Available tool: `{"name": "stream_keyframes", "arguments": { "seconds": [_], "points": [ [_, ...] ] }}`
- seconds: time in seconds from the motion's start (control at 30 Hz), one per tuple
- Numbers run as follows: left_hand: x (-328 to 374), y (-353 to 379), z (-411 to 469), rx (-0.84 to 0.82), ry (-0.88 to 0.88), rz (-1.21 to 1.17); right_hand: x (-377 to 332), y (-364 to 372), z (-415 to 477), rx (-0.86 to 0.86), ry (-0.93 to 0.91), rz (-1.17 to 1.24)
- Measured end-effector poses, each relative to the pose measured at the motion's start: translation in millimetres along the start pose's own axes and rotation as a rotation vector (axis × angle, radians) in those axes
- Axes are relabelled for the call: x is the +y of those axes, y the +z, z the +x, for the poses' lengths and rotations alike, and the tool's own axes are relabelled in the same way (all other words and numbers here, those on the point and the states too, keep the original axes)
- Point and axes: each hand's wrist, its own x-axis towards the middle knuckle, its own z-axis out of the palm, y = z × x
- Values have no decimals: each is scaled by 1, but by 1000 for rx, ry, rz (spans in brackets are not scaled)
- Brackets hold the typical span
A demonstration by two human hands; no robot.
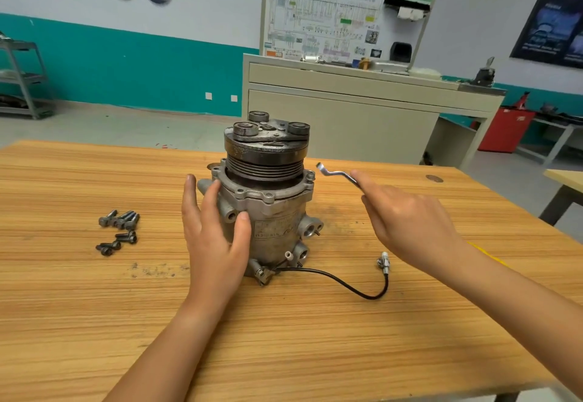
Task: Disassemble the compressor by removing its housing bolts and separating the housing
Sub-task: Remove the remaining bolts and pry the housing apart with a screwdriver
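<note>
While bracing the compressor (271,212) with the left grip (214,231), palm flat against the left side of the housing, fingers straight and spread, thumb laid across the near face and closed round nothing, holds an offset wrench (336,175) aloft in the right grip (407,215), pinched by the handle, just right of the pulley (266,161) and apart from the metal. Cannot tell the exact wrap of the fingers on the handle, hidden behind the back of the hand. Keeps the compressor upright near the middle of the tabletop (315,354), pulley and clutch plate uppermost, flange just beneath, with a black lead and its connector (384,263) trailing off to the near right. Points to a job well along: shows a loose cluster of removed bolts (118,228) lying on the tabletop well to the left of the compressor, and several holes along the near edge of the flange looking empty. Appears to leave one bolt head (310,176) seated in the right-hand ear of the flange, the spot nearest the wrench tip; cannot vouch for the far side, masked by the pulley. Shows the housing halves joined, with no gap visible at the seam. Puts the bolt stage close to finished, by this reckoning, and the parting of the housing wholly ahead, with a firm hold on the body likely needed once the last fastener goes slack.
</note>
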Motion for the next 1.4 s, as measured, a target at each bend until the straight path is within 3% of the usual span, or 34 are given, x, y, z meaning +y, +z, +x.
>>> {"name": "stream_keyframes", "arguments": {
  "seconds": [0.07, 0.3, 0.7, 0.8, 1.13, 1.4],
  "points": [
    [1, 2, -2, 2, 5, 12, 2, 4, 0, -134, 57, -110],
    [0, 2, -2, -10, -18, -7, -5, -7, 16, -208, 51, -308],
    [-2, 2, 0, -27, -44, -45, -52, -52, 45, -513, -242, -599],
    [-2, 2, -1, -30, -48, -56, -44, -56, 50, -513, -299, -660],
    [1, 2, 0, -33, -57, -68, 5, -43, 61, -602, -195, -286],
    [0, 2, 0, -38, -63, -82, 17, -37, 66, -465, -328, -425]
  ]
}}
